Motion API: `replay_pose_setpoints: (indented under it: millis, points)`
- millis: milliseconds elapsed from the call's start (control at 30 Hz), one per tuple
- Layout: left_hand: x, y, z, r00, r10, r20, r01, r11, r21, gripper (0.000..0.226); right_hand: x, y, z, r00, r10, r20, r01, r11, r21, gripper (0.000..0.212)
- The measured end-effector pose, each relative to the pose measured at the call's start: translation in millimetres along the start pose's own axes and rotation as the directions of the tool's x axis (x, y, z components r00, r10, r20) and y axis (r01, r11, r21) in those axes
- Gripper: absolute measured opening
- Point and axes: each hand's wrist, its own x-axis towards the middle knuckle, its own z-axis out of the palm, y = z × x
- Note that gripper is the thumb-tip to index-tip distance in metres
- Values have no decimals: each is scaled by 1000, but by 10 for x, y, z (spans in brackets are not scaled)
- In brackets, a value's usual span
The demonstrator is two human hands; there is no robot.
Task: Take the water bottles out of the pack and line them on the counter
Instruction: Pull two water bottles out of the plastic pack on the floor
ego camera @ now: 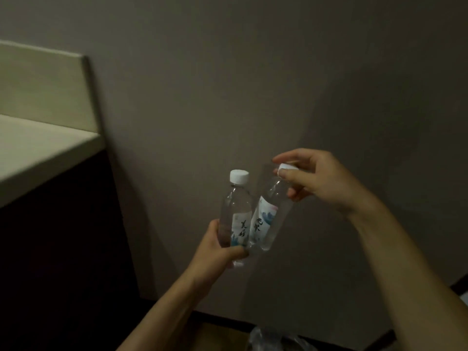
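Right now I have two clear water bottles up in front of a plain grey wall (253,84), both in the air and neither on the tabletop (38,153), which sits off to the left, pale-topped with a raised back panel (43,82) and a dark front below. My left hand (217,252) grips the left bottle (234,216) low on its body: the thumb lies across the front near the base and the fingers (215,225) curl round the far side, so the white cap (239,177) and shoulder stand clear above them. That bottle is close to upright. My right hand (316,181) pinches the right bottle (266,219) at its very top, thumb and fingertips closed on its cap (287,167), the body hanging below them and tilting down to the left. The two bottles meet near their bases and spread apart toward the caps. Crumpled clear plastic wrap (276,338) shows at the bottom edge; I cannot tell what it holds.
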Motion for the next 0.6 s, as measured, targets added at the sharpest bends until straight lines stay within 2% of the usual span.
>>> replay_pose_setpoints:
  millis: [167,400,600]
  points:
    - [-293,350,-619,981,122,-150,-117,992,37,45,185,-588,634,993,-121,-13,121,992,-39,20]
    - [-607,842,-1113,932,176,-317,-153,983,96,49,393,-1074,1140,960,-269,-76,259,959,-117,19]
    - [-930,1156,-1444,888,250,-386,-210,967,144,55,452,-1438,1380,922,-386,-12,386,922,8,19]
